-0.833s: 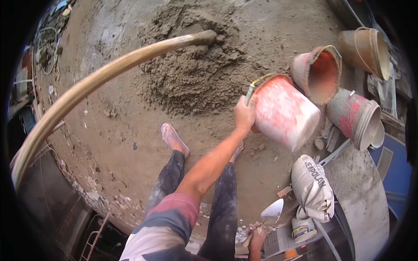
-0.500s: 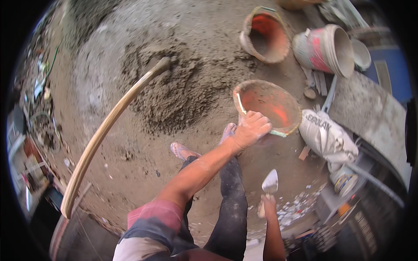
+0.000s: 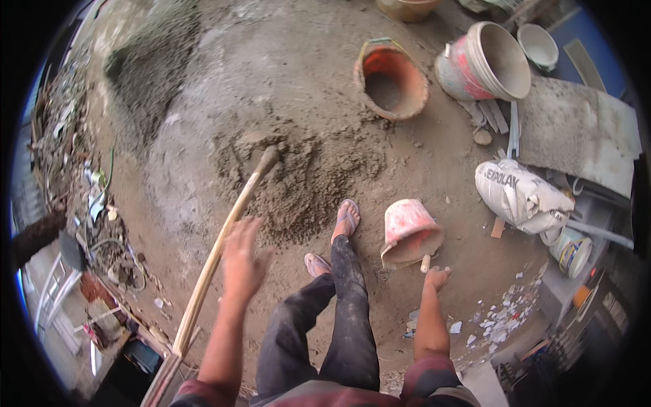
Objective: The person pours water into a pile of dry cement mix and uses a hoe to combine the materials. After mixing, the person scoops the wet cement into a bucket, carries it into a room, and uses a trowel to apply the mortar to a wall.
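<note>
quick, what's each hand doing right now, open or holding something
Left hand: open, blurred, beside the long wooden handle.
Right hand: at the short wooden handle; whether its grip is closed cannot be told.

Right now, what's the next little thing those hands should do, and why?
I'd probably close the left hand around the long wooden handle. That hand looks empty, with its fingers open right by the handle, whose far end is at the lumpy brown heap. I can't tell whether they touch yet.
</note>
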A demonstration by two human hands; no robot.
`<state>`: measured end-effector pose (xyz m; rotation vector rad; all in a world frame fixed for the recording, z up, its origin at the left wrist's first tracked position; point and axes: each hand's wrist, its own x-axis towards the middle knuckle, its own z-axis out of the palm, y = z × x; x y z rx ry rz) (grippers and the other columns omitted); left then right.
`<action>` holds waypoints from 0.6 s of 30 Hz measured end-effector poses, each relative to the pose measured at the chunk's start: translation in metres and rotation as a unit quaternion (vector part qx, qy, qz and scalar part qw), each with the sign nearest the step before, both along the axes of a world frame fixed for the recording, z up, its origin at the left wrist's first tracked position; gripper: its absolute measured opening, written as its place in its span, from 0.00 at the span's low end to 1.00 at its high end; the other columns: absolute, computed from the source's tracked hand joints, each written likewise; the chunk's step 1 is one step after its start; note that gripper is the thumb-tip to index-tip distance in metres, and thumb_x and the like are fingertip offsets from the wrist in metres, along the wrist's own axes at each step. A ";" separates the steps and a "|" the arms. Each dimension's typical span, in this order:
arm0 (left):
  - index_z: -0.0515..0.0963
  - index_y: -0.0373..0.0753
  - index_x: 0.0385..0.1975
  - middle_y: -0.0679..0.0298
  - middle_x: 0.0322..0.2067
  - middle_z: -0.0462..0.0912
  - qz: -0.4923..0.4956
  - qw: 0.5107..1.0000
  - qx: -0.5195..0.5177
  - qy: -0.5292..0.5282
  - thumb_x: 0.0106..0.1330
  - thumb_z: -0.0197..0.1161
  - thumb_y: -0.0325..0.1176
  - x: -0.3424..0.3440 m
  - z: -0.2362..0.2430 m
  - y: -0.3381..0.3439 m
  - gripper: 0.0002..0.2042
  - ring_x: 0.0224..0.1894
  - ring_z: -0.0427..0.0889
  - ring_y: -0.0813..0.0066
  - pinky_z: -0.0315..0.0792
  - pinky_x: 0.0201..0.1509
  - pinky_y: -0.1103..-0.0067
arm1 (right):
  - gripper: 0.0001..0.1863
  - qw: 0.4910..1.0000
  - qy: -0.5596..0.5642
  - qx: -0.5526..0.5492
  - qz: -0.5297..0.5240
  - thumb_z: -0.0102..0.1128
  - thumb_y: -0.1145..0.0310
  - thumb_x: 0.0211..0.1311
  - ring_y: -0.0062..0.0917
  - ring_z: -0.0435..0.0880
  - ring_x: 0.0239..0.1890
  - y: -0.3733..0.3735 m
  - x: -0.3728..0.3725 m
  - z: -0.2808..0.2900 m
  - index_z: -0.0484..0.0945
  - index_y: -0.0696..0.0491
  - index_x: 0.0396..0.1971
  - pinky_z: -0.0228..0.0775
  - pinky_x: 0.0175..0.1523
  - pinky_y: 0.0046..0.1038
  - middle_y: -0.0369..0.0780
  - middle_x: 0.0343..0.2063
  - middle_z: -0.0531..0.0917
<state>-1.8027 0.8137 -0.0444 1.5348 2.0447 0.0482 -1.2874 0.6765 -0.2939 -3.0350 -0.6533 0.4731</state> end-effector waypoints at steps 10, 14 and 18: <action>0.66 0.35 0.44 0.40 0.31 0.82 0.208 0.914 -0.338 -0.080 0.57 0.67 0.34 -0.091 0.070 -0.194 0.20 0.36 0.83 0.39 0.77 0.42 0.55 | 0.34 0.763 0.627 -0.138 0.075 0.65 0.41 0.61 0.29 0.81 0.33 0.104 -0.435 0.056 0.71 0.51 0.56 0.77 0.38 0.32 0.39 0.35 0.80; 0.65 0.36 0.52 0.38 0.31 0.81 0.184 0.920 -0.326 -0.115 0.57 0.68 0.35 -0.129 0.075 -0.223 0.25 0.38 0.82 0.36 0.75 0.43 0.53 | 0.37 0.701 0.675 -0.083 -0.213 0.73 0.52 0.56 0.34 0.81 0.26 0.100 -0.569 0.003 0.63 0.59 0.54 0.77 0.27 0.36 0.47 0.37 0.78; 0.64 0.37 0.58 0.40 0.37 0.82 0.197 0.922 -0.285 -0.171 0.59 0.66 0.38 -0.196 0.054 -0.282 0.29 0.42 0.81 0.36 0.75 0.46 0.55 | 0.26 0.842 0.539 0.001 -0.042 0.66 0.77 0.56 0.27 0.75 0.13 0.079 -0.634 0.067 0.60 0.59 0.50 0.70 0.15 0.30 0.44 0.24 0.75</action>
